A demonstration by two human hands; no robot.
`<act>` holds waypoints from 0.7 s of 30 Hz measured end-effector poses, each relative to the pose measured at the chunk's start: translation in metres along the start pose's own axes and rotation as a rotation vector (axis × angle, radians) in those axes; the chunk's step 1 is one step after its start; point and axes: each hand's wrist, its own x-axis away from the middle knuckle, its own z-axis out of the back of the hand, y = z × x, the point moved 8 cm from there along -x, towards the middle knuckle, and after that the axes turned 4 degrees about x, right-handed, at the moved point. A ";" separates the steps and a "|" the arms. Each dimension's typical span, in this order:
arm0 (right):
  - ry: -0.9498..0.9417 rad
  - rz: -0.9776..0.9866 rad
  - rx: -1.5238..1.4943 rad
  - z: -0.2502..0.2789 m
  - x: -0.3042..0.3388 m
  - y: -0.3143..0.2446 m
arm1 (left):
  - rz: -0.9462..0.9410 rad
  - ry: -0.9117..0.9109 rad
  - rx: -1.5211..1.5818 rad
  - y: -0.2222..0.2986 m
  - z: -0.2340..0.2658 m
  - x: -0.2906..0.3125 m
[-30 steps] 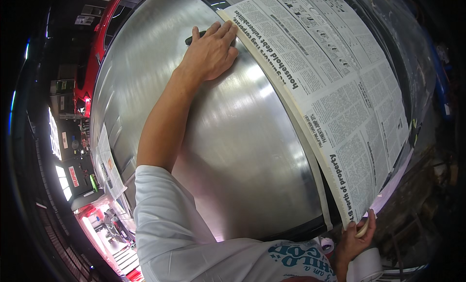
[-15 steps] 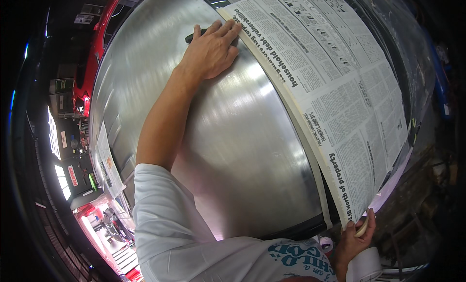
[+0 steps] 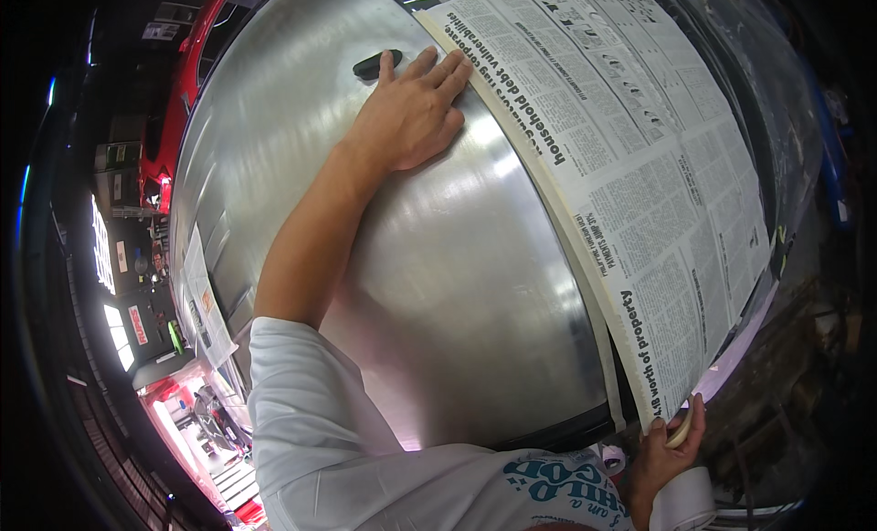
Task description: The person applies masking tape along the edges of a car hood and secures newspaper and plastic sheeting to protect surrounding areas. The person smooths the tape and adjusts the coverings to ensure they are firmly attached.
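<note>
A large sheet of newspaper [image 3: 639,175] lies along the right side of a silver car body panel [image 3: 466,284], with a strip of masking tape [image 3: 571,207] down its left edge. My left hand [image 3: 409,111] rests on the panel, fingers spread, the fingertips on the taped edge near the sheet's far end. Just beyond that hand, a small black fin [image 3: 375,67] stands on the panel. At the sheet's near corner, my right hand [image 3: 665,453] grips a roll of masking tape [image 3: 681,431], partly hidden by the fingers.
Clear plastic sheeting [image 3: 786,93] hangs past the newspaper on the right. Another piece of printed paper [image 3: 206,298] is on the panel's left side. A red car [image 3: 178,102] stands beyond at the left, near wall shelves. The shop floor shows at the lower right.
My left hand has slid slightly right and toward me along the taped edge, uncovering more of the black fin. My right hand stays at the near corner with the tape roll.
</note>
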 end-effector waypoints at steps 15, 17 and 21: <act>-0.017 -0.047 0.059 -0.004 0.001 -0.005 | -0.124 0.018 -0.033 0.038 0.013 0.013; -0.017 -0.058 0.069 -0.005 0.001 -0.007 | -0.136 0.021 -0.022 0.040 0.014 0.015; -0.037 -0.052 0.115 0.000 0.001 -0.008 | -0.183 -0.001 0.015 0.051 0.015 0.021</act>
